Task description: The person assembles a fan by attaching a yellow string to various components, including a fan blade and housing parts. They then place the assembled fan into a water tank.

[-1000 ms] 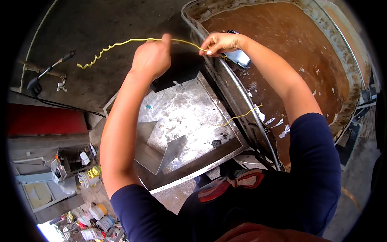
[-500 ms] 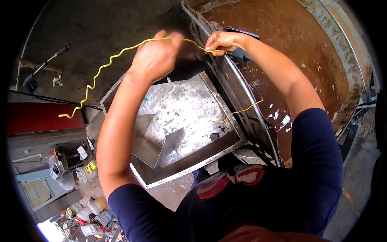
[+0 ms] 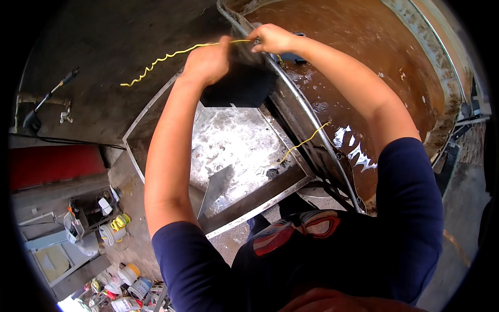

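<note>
A thin, wavy yellow wire [image 3: 165, 56] runs from its loose left end across to the tank's rim. My left hand [image 3: 207, 63], slightly blurred, has its fingers closed round the wire partway along. At the metal rim [image 3: 306, 104] my right hand [image 3: 274, 39] pinches the wire's right part between thumb and fingers. Just below that hand, a bit of yellow shows beside a dark bluish object [image 3: 292, 58] at the liquid's edge; how they join is hidden. Below my hands is a flat black panel [image 3: 236, 88] at the far end of a shallow metal tray.
On my right stands a large tank of brown liquid [image 3: 379, 57]. A second yellow wire [image 3: 301, 143] hangs over its rim into the metal tray [image 3: 223, 132], where a grey sheet [image 3: 214, 190] leans. A spray gun [image 3: 32, 124] and buckets [image 3: 112, 234] are at left.
Both hands have moved farther away along the rim, the left also rightward. The wire's loose end has swung right and up. More of the black panel shows below my hands.
</note>
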A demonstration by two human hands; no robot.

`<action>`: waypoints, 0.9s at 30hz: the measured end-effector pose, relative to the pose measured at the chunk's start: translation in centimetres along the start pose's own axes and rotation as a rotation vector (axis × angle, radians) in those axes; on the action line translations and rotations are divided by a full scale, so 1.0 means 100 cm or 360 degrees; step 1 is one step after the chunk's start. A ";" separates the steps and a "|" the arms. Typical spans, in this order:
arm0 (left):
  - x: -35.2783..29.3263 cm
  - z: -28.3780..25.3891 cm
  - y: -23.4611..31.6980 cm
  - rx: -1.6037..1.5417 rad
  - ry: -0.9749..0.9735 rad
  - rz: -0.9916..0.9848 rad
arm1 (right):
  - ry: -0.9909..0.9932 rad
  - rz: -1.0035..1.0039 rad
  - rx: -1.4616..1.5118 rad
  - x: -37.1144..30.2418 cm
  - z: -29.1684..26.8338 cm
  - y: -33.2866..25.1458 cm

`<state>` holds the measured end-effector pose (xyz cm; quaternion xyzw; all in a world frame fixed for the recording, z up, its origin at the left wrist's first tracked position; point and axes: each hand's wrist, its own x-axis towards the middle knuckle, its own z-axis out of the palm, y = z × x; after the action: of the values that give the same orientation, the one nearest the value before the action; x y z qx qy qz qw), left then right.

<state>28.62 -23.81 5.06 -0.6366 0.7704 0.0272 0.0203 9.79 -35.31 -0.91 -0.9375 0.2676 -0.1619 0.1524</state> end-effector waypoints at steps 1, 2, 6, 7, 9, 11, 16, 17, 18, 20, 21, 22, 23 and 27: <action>0.000 -0.005 0.009 -0.0004 -0.0041 0.0037 | -0.0042 0.0052 -0.0001 -0.002 -0.001 -0.005; 0.001 -0.007 0.014 -0.0008 -0.0083 0.0073 | -0.0033 0.0060 0.0014 -0.002 -0.001 -0.005; 0.008 0.011 0.009 -0.0008 -0.0010 0.0023 | -0.0129 0.0117 0.0014 0.002 -0.003 -0.003; 0.008 0.016 0.007 -0.0026 -0.0032 0.0011 | -0.0156 0.0141 0.0013 0.002 -0.002 -0.003; 0.004 0.028 0.005 -0.0062 -0.0075 -0.0015 | -0.0200 0.0144 -0.0006 0.004 0.000 -0.004; -0.001 0.045 0.007 -0.0128 -0.0096 -0.0052 | -0.0234 0.0103 -0.0043 0.002 0.008 -0.010; -0.013 0.075 0.010 -0.0176 -0.0096 -0.0145 | -0.0267 0.0118 -0.0279 -0.001 0.015 -0.014; -0.013 0.079 0.009 -0.0183 -0.0045 -0.0206 | -0.0250 0.0141 -0.0317 -0.003 0.015 -0.013; -0.014 0.082 0.008 -0.0209 0.0005 -0.0221 | -0.0205 0.0078 -0.0362 -0.005 0.017 -0.006; -0.015 0.086 0.008 -0.0262 0.0105 -0.0250 | -0.0116 -0.0047 -0.0450 -0.009 0.019 0.010; -0.017 0.080 0.011 -0.0250 0.0010 -0.0297 | 0.0011 -0.0041 -0.0308 -0.010 0.020 0.013; -0.016 0.087 0.011 -0.0250 0.0082 -0.0254 | -0.0037 -0.0019 -0.0311 -0.010 0.021 0.015; -0.015 0.099 0.009 -0.0251 0.0155 -0.0210 | -0.0086 0.0004 -0.0316 -0.009 0.020 0.019; -0.009 0.116 0.016 -0.0264 0.0205 -0.0158 | -0.0295 0.0440 -0.0164 -0.001 0.010 0.000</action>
<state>27.17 -21.84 -6.45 -0.6739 0.7328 0.0488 -0.0805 10.13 -35.09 -1.88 -0.9092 0.3868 -0.0383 0.1491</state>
